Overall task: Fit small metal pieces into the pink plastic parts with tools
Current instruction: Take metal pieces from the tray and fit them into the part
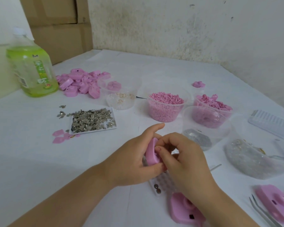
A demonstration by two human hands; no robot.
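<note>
Tweezers [263, 211] nearby; right hand [182, 154] half-hides probable tray [156, 188].

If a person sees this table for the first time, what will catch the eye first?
Probably the two hands at the centre: the left hand and the right hand hold one pink part between them. Next, the green bottle at the far left and the heap of pink parts beside it. Grey metal pieces lie nearer.

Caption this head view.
Left hand and right hand hold a pink plastic part near a white tray of grey metal pieces.
</note>
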